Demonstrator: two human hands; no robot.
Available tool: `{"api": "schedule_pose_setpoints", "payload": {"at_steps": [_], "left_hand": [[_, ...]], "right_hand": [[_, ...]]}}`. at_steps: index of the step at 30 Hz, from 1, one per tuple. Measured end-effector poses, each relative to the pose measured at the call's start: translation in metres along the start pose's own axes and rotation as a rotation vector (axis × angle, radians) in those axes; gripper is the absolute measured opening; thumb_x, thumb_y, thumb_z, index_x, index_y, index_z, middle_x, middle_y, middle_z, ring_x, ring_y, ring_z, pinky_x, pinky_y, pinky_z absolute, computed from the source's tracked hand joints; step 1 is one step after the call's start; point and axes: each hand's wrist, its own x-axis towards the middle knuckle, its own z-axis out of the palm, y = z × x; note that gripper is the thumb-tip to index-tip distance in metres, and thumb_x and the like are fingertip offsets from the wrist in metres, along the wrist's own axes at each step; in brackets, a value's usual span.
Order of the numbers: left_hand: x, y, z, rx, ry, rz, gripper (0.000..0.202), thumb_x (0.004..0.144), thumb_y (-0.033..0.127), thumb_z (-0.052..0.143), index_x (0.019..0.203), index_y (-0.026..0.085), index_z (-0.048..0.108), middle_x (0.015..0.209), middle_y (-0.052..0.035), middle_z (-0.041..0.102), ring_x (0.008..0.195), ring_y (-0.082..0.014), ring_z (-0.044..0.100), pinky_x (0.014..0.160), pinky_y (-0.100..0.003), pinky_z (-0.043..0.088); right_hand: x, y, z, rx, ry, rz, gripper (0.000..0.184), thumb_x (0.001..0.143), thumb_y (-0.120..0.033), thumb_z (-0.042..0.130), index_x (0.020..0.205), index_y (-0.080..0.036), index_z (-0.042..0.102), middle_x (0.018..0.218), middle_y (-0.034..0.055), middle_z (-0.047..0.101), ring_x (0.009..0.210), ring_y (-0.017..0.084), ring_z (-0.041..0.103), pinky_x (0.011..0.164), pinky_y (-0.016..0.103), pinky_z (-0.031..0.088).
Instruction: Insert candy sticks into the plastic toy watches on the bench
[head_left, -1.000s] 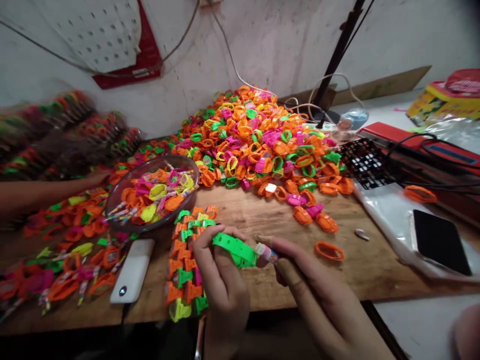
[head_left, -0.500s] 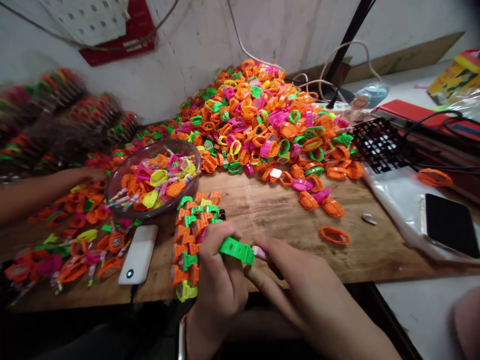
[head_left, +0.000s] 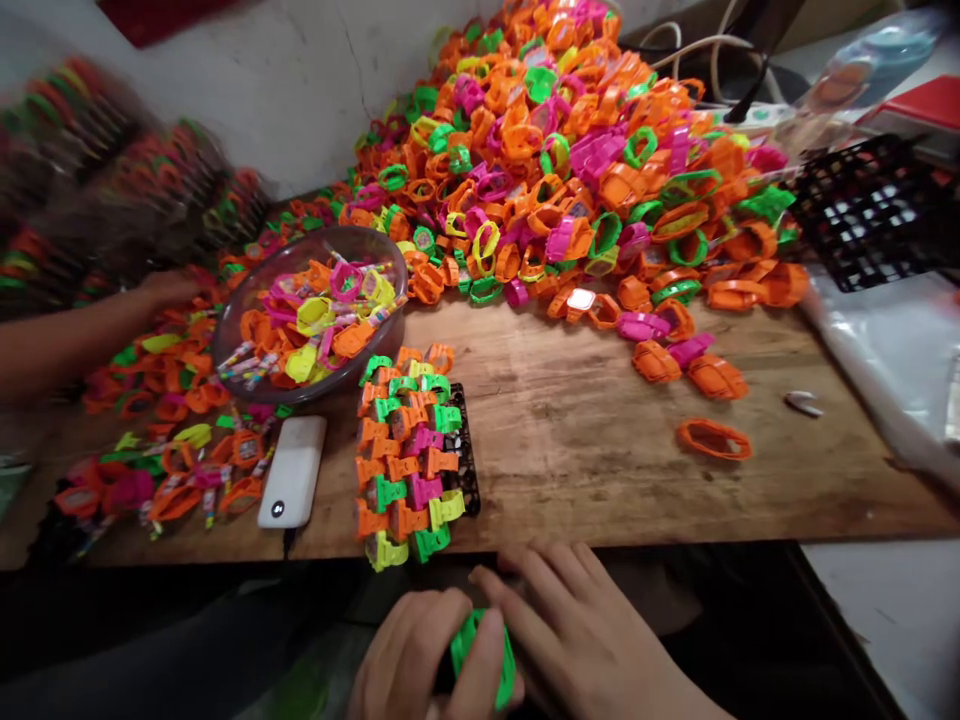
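Observation:
My left hand [head_left: 412, 650] is closed around a green toy watch [head_left: 486, 660], low in front of the table edge. Beside it, my right hand [head_left: 581, 625] has its fingers stretched out and apart, close to the watch's strap; no object shows in them, and its thumb is hidden. Just beyond my hands, rows of orange, green, pink and yellow toy watches [head_left: 405, 465] sit on a black grid tray [head_left: 466, 450] on the wooden table [head_left: 570, 440].
A big heap of toy watches [head_left: 540, 150] lies against the wall. Left stand a clear bowl [head_left: 225, 345] of watches and candy sticks and a white power bank [head_left: 292, 470]. Another person's arm [head_left: 90, 330] reaches in from the left. A loose orange watch [head_left: 714, 439] lies right.
Both hands have come down and toward me, off the tabletop, with the green watch. The small pale stick at my right fingertips no longer shows. The view has tilted down, uncovering the tray.

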Motion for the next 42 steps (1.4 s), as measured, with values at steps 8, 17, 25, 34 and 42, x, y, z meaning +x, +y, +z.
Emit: {"api": "schedule_pose_setpoints", "payload": {"at_steps": [8, 17, 25, 34, 42], "left_hand": [[0.01, -0.044, 0.011, 0.029, -0.099, -0.115, 0.04, 0.092, 0.034, 0.051, 0.127, 0.014, 0.052, 0.118, -0.0146, 0.061, 0.118, -0.0271, 0.052, 0.101, -0.043, 0.04], [-0.006, -0.062, 0.036, 0.016, -0.218, -0.191, 0.055, 0.093, 0.018, 0.037, 0.148, 0.021, 0.03, 0.145, -0.0092, 0.048, 0.142, -0.0247, 0.028, 0.115, -0.047, 0.019], [0.001, -0.043, 0.041, 0.086, -0.176, -0.228, 0.092, 0.078, 0.067, 0.055, 0.147, 0.01, 0.031, 0.14, -0.0192, 0.05, 0.137, -0.0372, 0.033, 0.113, -0.056, 0.021], [0.008, -0.039, 0.039, 0.067, -0.265, -0.311, 0.08, 0.083, 0.056, 0.057, 0.147, 0.015, 0.031, 0.146, -0.0121, 0.046, 0.138, -0.0346, 0.03, 0.114, -0.054, 0.017], [-0.002, -0.069, 0.053, 0.031, -0.023, -0.175, 0.062, 0.086, 0.041, 0.057, 0.143, 0.023, 0.042, 0.133, -0.0108, 0.059, 0.13, -0.0352, 0.043, 0.112, -0.055, 0.025]], "right_hand": [[-0.004, 0.056, 0.078, 0.782, -0.003, 0.343, 0.015, 0.085, -0.02, 0.054, 0.098, -0.02, 0.062, 0.093, 0.0059, 0.068, 0.084, 0.016, 0.066, 0.075, 0.027, 0.055], [-0.009, 0.041, 0.099, 0.382, 0.007, 0.239, 0.021, 0.088, -0.015, 0.047, 0.099, -0.018, 0.064, 0.083, 0.0062, 0.064, 0.067, 0.015, 0.063, 0.06, 0.023, 0.053], [-0.015, 0.023, 0.109, 0.232, 0.039, 0.365, 0.027, 0.095, -0.018, 0.039, 0.105, -0.013, 0.064, 0.088, 0.009, 0.068, 0.068, 0.015, 0.067, 0.057, 0.022, 0.054], [-0.015, 0.022, 0.121, 0.095, 0.125, 0.31, 0.031, 0.096, -0.02, 0.037, 0.106, -0.008, 0.064, 0.084, 0.0124, 0.067, 0.061, 0.015, 0.064, 0.052, 0.022, 0.051], [0.003, 0.067, 0.081, 0.037, -0.065, 0.162, 0.023, 0.088, -0.023, 0.052, 0.108, -0.022, 0.063, 0.091, 0.0044, 0.066, 0.067, 0.013, 0.063, 0.056, 0.02, 0.05]]}}
